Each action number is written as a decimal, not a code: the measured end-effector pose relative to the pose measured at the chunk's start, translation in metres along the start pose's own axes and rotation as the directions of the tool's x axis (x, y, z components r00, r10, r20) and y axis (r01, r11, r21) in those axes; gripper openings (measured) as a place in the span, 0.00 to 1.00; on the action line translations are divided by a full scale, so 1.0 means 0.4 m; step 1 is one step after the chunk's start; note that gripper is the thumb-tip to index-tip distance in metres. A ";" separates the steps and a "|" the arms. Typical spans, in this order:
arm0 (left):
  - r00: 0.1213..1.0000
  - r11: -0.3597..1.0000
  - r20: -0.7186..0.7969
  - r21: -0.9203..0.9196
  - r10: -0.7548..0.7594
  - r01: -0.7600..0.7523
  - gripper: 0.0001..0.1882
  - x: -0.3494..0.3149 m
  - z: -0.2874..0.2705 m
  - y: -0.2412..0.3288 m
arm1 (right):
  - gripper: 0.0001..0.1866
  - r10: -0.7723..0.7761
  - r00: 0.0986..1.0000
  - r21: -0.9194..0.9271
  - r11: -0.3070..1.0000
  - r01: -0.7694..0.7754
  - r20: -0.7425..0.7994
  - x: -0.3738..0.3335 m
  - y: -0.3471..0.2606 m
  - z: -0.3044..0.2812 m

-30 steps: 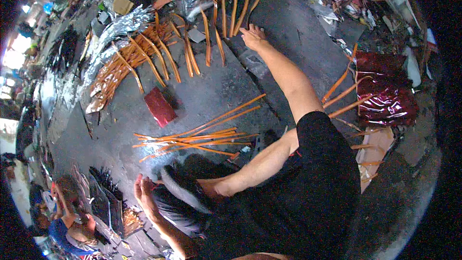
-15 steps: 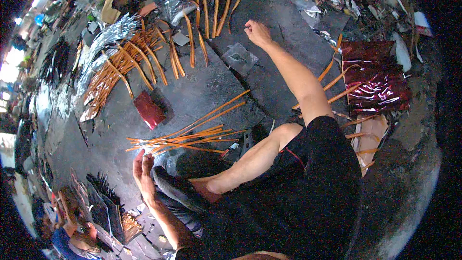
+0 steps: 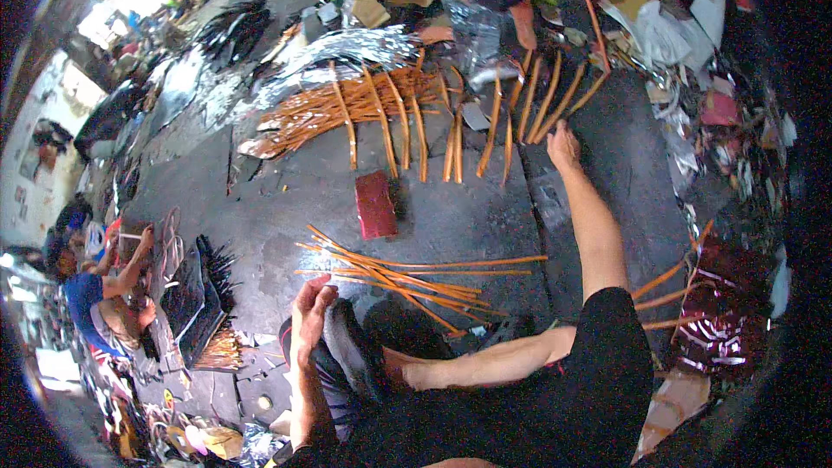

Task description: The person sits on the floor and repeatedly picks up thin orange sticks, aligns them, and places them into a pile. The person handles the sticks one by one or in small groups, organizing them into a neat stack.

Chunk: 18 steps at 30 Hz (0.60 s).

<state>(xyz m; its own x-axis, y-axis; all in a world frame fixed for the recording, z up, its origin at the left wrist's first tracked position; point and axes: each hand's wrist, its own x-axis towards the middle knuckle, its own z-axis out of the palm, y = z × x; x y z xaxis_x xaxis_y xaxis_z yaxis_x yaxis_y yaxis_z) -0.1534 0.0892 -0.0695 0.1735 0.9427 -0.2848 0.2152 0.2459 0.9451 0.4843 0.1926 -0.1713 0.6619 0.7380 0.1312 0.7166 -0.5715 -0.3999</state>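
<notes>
Two hands are seen, a left hand [image 3: 310, 310] and a right hand [image 3: 563, 144]. One red flat block [image 3: 376, 204] is counted on the floor [image 3: 260, 217]. Roughly ten separate orange sticks [image 3: 496, 126] are laid in a row; two heaps of them cannot be counted.

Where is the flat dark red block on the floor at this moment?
In the head view the dark red block lies mid-floor, just above the loose orange sticks and left of the right hand.
</notes>
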 end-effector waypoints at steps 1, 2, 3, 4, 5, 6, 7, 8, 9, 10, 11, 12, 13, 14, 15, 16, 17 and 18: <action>1.000 1.000 -0.003 -0.005 -0.006 0.006 0.15 -0.006 0.010 0.009 | 0.23 0.041 0.999 0.083 0.996 -0.041 -0.001 0.016 -0.001 0.006; 1.000 1.000 -0.007 0.007 -0.014 0.014 0.16 -0.009 0.018 0.022 | 0.24 0.083 0.997 0.167 0.983 -0.083 0.003 0.031 -0.003 0.014; 1.000 0.999 -0.005 0.035 -0.006 0.006 0.16 -0.003 0.019 0.019 | 0.24 0.120 0.993 0.162 0.980 -0.117 -0.005 0.041 0.004 0.020; 1.000 0.998 0.002 0.062 0.001 -0.001 0.16 0.002 0.024 0.015 | 0.24 0.157 0.987 0.157 0.976 -0.153 -0.013 0.051 0.014 0.022; 1.000 0.999 0.006 0.050 -0.005 0.005 0.16 0.009 0.029 0.015 | 0.24 0.182 0.982 0.069 0.982 -0.178 -0.045 0.060 0.026 0.022; 1.000 0.999 0.005 0.037 -0.015 0.015 0.17 0.008 0.032 0.015 | 0.24 0.200 0.977 -0.019 0.979 -0.201 -0.074 0.065 0.033 0.020; 1.000 0.999 0.007 0.024 -0.024 0.024 0.17 0.008 0.035 0.014 | 0.24 0.219 0.974 -0.039 0.974 -0.221 -0.050 0.070 0.047 0.008; 1.000 1.000 0.017 0.031 -0.006 0.005 0.17 0.010 0.038 0.012 | 0.24 0.186 0.981 -0.019 0.982 -0.187 -0.048 0.071 0.058 0.002; 1.000 0.999 0.014 0.045 0.007 -0.007 0.17 0.003 0.033 0.009 | 0.24 0.147 0.989 0.009 0.989 -0.147 -0.033 0.056 0.041 -0.004; 1.000 0.998 0.012 0.060 0.019 -0.019 0.17 -0.004 0.030 0.009 | 0.23 0.108 0.994 0.037 0.994 -0.107 -0.019 0.041 0.023 -0.008; 0.999 0.998 0.020 0.062 0.026 -0.027 0.17 0.001 0.031 0.013 | 0.23 -0.048 0.998 0.062 0.997 0.050 -0.033 0.029 0.030 -0.011; 0.999 0.997 0.026 0.065 0.033 -0.034 0.17 0.005 0.034 0.019 | 0.22 -0.131 0.991 0.015 0.991 0.131 -0.019 0.017 0.033 -0.010; 0.999 0.997 0.030 0.067 0.039 -0.041 0.17 0.005 0.036 0.021 | 0.22 -0.213 0.977 -0.030 0.977 0.213 0.000 0.005 0.033 -0.006; 0.999 0.999 0.033 0.041 0.031 -0.033 0.17 0.003 0.037 0.017 | 0.21 -0.294 0.955 -0.071 0.953 0.295 0.024 -0.005 0.031 0.000; 0.998 0.999 0.058 0.007 0.037 -0.037 0.17 0.016 0.044 0.014 | 0.16 -0.316 0.947 -0.100 0.945 0.310 -0.048 0.005 0.075 0.017; 0.998 0.999 0.053 -0.021 0.035 -0.034 0.17 0.014 0.040 0.013 | 0.15 -0.313 0.950 -0.122 0.943 0.311 0.001 0.011 0.073 0.018; 0.998 0.999 0.041 0.009 0.041 -0.041 0.17 0.006 0.038 0.014 | 0.14 -0.309 0.950 -0.144 0.939 0.313 0.051 0.017 0.069 0.020; 0.998 0.998 0.028 0.039 0.049 -0.050 0.17 -0.006 0.036 0.019 | 0.13 -0.305 0.947 -0.163 0.934 0.318 0.099 0.023 0.060 0.025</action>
<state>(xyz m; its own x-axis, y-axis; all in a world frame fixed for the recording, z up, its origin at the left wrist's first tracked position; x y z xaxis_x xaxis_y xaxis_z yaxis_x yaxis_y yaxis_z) -0.1384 0.0858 -0.0639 0.2107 0.9471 -0.2422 0.2439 0.1890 0.9512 0.5053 0.1894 -0.1889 0.3866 0.9088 0.1567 0.9156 -0.3579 -0.1835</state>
